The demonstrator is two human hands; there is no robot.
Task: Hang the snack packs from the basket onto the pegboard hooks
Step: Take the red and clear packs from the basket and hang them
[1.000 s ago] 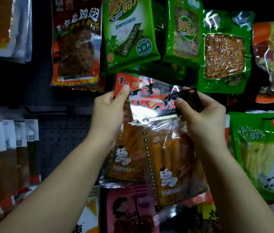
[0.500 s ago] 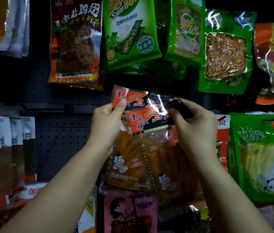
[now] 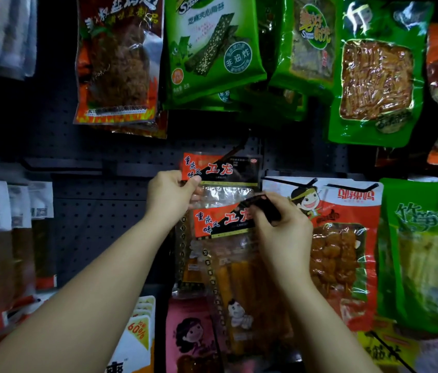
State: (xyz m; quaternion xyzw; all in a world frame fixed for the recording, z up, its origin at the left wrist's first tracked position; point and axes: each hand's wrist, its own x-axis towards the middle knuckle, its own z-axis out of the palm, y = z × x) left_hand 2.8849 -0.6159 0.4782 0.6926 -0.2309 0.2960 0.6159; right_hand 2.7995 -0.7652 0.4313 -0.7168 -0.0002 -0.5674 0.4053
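Two clear snack packs with red-and-black headers overlap at the middle of the dark pegboard [image 3: 99,211]. The rear pack [image 3: 226,170] sits higher, its header up at a black hook [image 3: 236,150]; my left hand [image 3: 170,195] pinches its left header corner. The front pack [image 3: 226,265], full of orange sticks, hangs lower, and my right hand [image 3: 279,227] pinches the folded right end of its header. Whether the hook passes through the rear pack's hole is hidden. No basket is in view.
Green seaweed packs [image 3: 212,49] and a brown meat pack [image 3: 121,63] hang above. A red skewer pack [image 3: 344,251] and a green bamboo pack [image 3: 427,251] hang to the right, brown packs [image 3: 5,238] to the left, a pink pack [image 3: 193,337] below.
Both packs were held together, overlapped, in front of the board. They have since slid apart: the rear one now sits up by the hook and the front one lower. My hands dropped slightly.
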